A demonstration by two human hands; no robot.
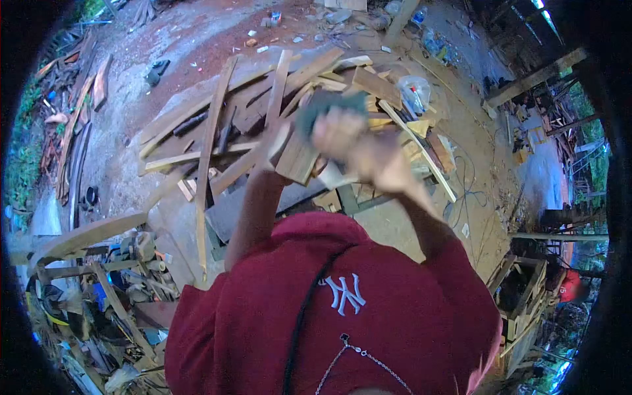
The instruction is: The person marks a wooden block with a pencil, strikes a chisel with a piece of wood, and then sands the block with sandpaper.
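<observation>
My right hand is smeared by motion, with its fingers wrapped round a dark green object whose kind I cannot tell. That object overlaps the top of a short wooden board, held tilted in front of me. My left hand grips the left side of this board, its fingers mostly hidden. Under both hands lies a heap of planks and wood offcuts, with a dark flat surface closer to my body.
Long wooden strips cross the heap on the left. A clear plastic bag lies at its right edge, and a cable curls on the ground beyond. Scrap wood lines the far left. Another person in red is at the right.
</observation>
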